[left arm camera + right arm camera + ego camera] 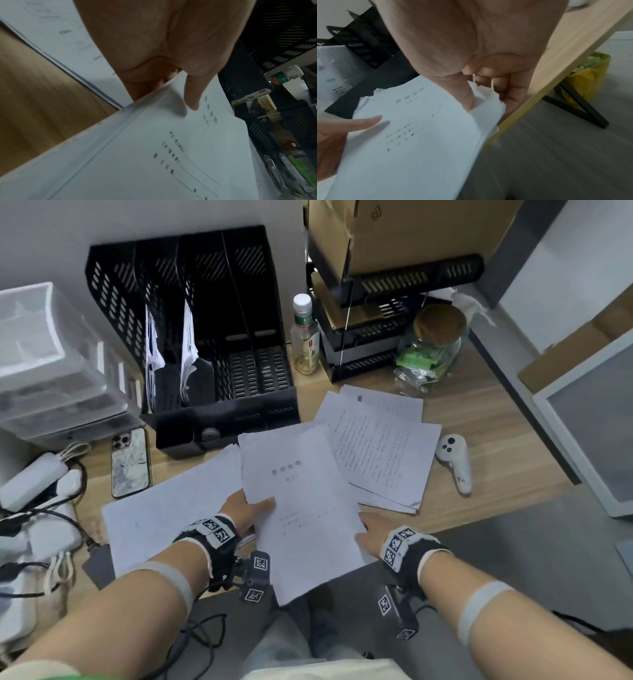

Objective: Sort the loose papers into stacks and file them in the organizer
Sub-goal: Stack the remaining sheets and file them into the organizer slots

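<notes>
Both hands hold a thick stack of white papers [305,508] with a printed title page on top, lifted over the desk's front edge. My left hand [248,513] pinches its left edge, thumb on top [192,97], fingers beneath. My right hand [371,534] grips its right edge, thumb on top and fingers curled under [510,92]. The same stack [412,135] fills the right wrist view. More loose sheets lie on the desk at the right [383,450] and left [171,508]. The black four-slot organizer [219,337] stands behind, with papers [188,344] in its two left slots.
A phone [130,462] and chargers with cables [37,477] lie at the left by clear plastic drawers [51,364]. A bottle [305,337], a jar [435,344], black trays with cardboard [394,285] stand behind. A white controller [454,462] lies right of the papers.
</notes>
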Tool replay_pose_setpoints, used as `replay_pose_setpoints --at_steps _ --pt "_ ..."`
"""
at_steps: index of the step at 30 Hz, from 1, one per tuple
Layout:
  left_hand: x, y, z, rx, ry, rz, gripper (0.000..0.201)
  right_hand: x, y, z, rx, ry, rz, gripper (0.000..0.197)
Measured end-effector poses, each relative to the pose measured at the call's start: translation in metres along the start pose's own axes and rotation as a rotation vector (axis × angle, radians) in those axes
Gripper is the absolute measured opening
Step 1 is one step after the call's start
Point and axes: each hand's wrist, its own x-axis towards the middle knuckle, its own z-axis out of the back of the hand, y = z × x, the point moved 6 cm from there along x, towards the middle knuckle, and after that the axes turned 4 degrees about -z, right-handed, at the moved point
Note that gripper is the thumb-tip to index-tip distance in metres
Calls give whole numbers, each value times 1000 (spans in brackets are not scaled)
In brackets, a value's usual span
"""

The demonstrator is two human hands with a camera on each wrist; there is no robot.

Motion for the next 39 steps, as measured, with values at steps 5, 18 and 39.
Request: replay_pose_setpoints --at_steps 5,18,39 --pt "2 -1 -1 -52 62 49 36 2 0 31 90 -169 8 38" --pt "22 -88 -49 -316 226 -63 24 -13 22 201 148 -482 75 16" --pt "51 -83 -111 -160 262 -38 47 123 17 229 -317 -282 -173 104"
